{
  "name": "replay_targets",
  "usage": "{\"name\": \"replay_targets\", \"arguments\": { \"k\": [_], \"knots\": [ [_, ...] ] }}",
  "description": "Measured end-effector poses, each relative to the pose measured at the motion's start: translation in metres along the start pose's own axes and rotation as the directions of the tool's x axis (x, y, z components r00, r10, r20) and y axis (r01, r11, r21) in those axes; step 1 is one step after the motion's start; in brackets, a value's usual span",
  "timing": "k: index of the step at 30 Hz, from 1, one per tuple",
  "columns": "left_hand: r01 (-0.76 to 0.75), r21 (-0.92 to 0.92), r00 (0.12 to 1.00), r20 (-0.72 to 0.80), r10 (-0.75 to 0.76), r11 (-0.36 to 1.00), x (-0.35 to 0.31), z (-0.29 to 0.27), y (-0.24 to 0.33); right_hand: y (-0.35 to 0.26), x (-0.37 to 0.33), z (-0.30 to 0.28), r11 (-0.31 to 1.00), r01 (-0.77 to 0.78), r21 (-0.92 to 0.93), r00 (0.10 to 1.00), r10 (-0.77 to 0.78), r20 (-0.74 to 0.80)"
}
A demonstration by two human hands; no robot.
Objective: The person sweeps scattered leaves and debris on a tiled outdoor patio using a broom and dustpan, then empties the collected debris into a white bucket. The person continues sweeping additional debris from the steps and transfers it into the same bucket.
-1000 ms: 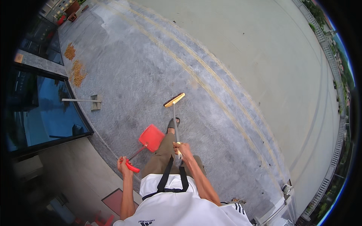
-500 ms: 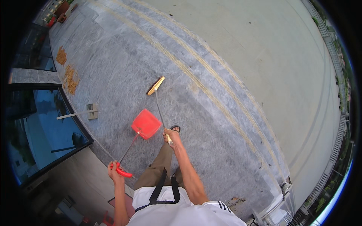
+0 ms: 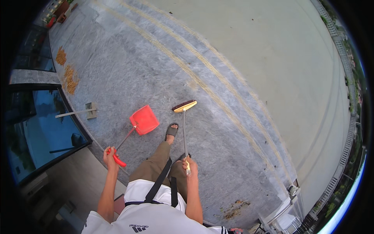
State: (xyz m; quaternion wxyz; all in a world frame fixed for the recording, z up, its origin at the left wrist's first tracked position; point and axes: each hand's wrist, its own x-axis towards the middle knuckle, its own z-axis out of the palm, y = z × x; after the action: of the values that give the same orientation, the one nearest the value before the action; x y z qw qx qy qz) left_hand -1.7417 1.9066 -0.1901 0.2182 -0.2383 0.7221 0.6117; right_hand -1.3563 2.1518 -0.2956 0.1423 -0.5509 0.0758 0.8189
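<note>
My left hand [image 3: 110, 156] is closed round the curved red handle of a long-handled dustpan [image 3: 144, 119]. The red pan is out to the front left, over the grey concrete; whether it touches the ground I cannot tell. In my right hand [image 3: 190, 166] is the pale end of a broom's grey pole. The broom [image 3: 184, 106] reaches forward from it, its yellow head and dark bristles lying to the right of the pan. My sandalled foot [image 3: 172, 132] is between the pan and the pole.
Orange heaps [image 3: 70, 80] lie by the glass doors [image 3: 58, 117] on the left. A wooden T-shaped tool [image 3: 90, 110] rests near the doorway. Dark debris [image 3: 235, 209] is scattered at the lower right. Yellowish lines [image 3: 187, 66] cross the concrete, and a balustrade [image 3: 348, 136] runs along the right.
The broom has swung right and nearer to me, its head turning. Both hands have moved lower, the dustpan has shifted slightly left and away, and one foot has stepped forward.
</note>
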Motion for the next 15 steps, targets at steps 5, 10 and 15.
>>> {"name": "replay_targets", "arguments": {
  "k": [5,10,15],
  "knots": [
    [0.026,-0.091,0.998,-0.049,-0.030,0.996,-0.027,-0.056,-0.058,0.019,-0.067,-0.134,0.985,0.040,0.168,0.998,-0.031,-0.054],
    [0.032,-0.145,0.998,-0.053,-0.040,0.989,-0.057,-0.136,-0.124,0.041,-0.156,-0.261,0.966,0.092,0.240,0.990,-0.063,-0.125],
    [0.040,-0.140,0.985,-0.163,-0.063,0.989,-0.086,-0.178,-0.156,0.061,-0.211,-0.318,0.914,0.308,0.264,0.902,-0.191,-0.388]
  ]
}}
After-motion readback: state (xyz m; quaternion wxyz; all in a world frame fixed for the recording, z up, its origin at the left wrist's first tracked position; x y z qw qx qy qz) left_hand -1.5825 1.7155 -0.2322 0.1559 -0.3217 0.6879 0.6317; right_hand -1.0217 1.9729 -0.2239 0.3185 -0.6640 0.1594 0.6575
